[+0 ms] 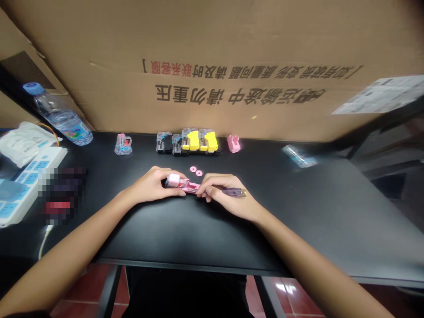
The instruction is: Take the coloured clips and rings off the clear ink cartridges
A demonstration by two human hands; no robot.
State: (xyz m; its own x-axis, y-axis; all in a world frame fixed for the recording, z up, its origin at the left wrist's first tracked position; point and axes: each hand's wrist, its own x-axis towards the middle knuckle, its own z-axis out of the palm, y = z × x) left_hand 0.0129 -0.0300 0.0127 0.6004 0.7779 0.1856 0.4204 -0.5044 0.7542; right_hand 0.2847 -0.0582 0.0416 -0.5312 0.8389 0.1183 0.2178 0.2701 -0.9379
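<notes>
My left hand [157,184] is closed around a small pink and clear plastic device [191,188], just above the black table. Its exact kind I cannot make out. In my right hand [228,196] is a slim, dark purple pen-like tool [233,192] with a gold-coloured end, gripped between fingers and thumb. The tool's other end points into the pink part and is hidden by my fingers. Two pink discs [196,171] with centre holes lie on the table just beyond my hands.
Several clear-and-black and yellow plastic pieces [191,140] line the back. A clear-pink piece [123,145] and a pink block [233,143] flank them. Right sits a clear packet [299,156]; left, a water bottle [62,117] and power strip [31,185]. Behind stands a cardboard box [232,48].
</notes>
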